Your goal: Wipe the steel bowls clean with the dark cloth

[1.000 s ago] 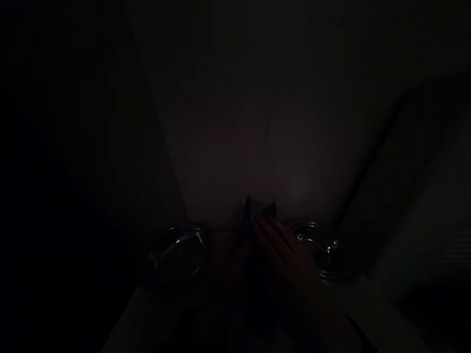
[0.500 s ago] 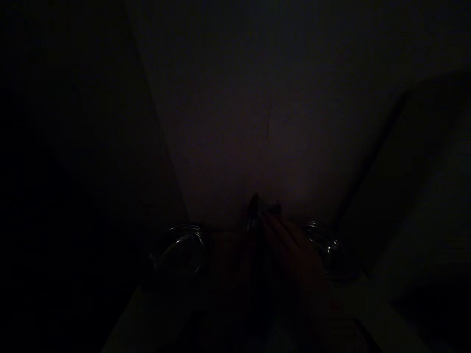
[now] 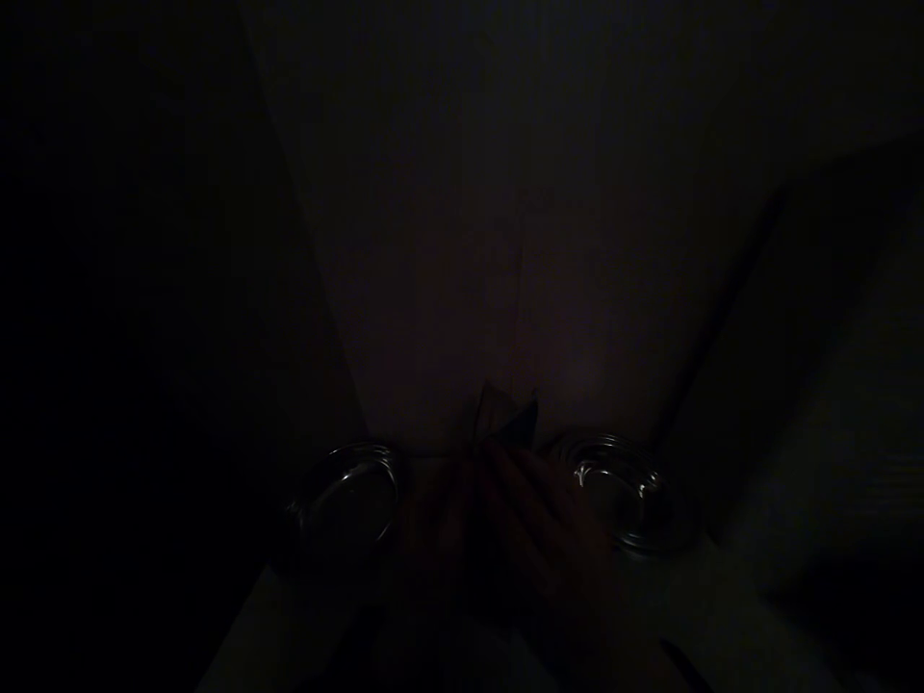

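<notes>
The picture is very dark. My right hand [image 3: 545,525] is at the lower middle, its fingers close together against a small thing with pointed corners [image 3: 520,423], perhaps folded paper or cloth; its kind is not clear. Beside it, my left hand [image 3: 433,515] is only a faint shape near the same thing, and its fingers are lost in the dark. A shiny round bowl or dish [image 3: 350,496] stands left of my hands. Another shiny dish [image 3: 621,491] stands close on the right, partly behind my right hand.
A pale surface [image 3: 289,616] lies under the dishes. Behind it rises a plain, wall-like panel [image 3: 448,241] with a thin vertical line on it. At the right a dark slanting shape [image 3: 786,318] stands close by.
My right hand has shifted left and slightly down, uncovering more of the right dish. The pointed thing shows its corners more plainly above my fingers.
</notes>
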